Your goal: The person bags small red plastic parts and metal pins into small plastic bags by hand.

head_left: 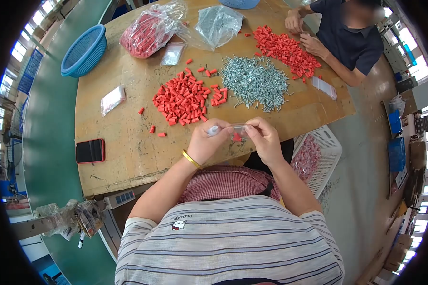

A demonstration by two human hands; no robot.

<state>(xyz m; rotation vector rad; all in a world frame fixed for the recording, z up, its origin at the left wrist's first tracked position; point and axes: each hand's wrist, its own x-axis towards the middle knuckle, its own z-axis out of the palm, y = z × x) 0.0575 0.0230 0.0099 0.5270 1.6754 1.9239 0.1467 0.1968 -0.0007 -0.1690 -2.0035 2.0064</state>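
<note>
Pinching a small clear bag (238,132), one red plug (236,137) inside, between left hand (205,142) and right hand (266,140) over the desk (128,156) edge; big piles of plugs (183,99) and screws (254,83) lie unbagged.

You've got two blue plastic mesh baskets (83,51) (240,3), two heaps of red plastic plugs (183,99) (285,47), one pile of silver metal screws (254,83), two large clear plastic sacks (147,28) (218,23), four small clear plastic zip bags (114,99) (172,53) (324,87) (238,131) (counting the one you're holding), and one red-cased phone (90,151).
</note>
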